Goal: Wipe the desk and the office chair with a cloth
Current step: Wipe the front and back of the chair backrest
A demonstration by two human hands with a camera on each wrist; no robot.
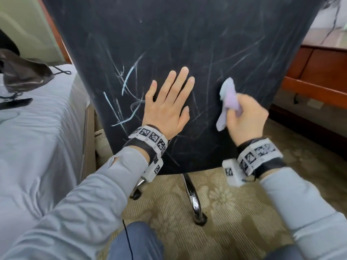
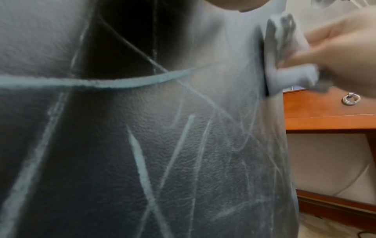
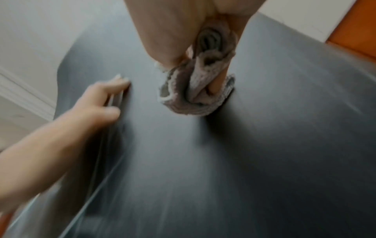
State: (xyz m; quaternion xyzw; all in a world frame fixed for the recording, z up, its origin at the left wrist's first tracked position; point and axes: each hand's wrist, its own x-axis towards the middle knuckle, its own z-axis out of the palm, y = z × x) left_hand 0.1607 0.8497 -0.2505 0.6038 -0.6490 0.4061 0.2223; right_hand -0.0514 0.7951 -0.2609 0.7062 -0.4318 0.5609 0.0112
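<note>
The office chair (image 1: 169, 44) fills the upper middle of the head view, its dark scuffed back facing you; on a wheeled base it will likely roll or swivel under pressure, so brace it flat where your left hand (image 1: 167, 107) lies, fingers straight and spread at frame centre. Your right hand (image 1: 246, 119), at centre right, grips the cloth (image 1: 228, 99), bunched against the chair back; soft and light, it needs firm bunching to scrub.

Grey sleeves (image 1: 97, 186), marker-patterned wristbands (image 1: 150, 137)
</note>
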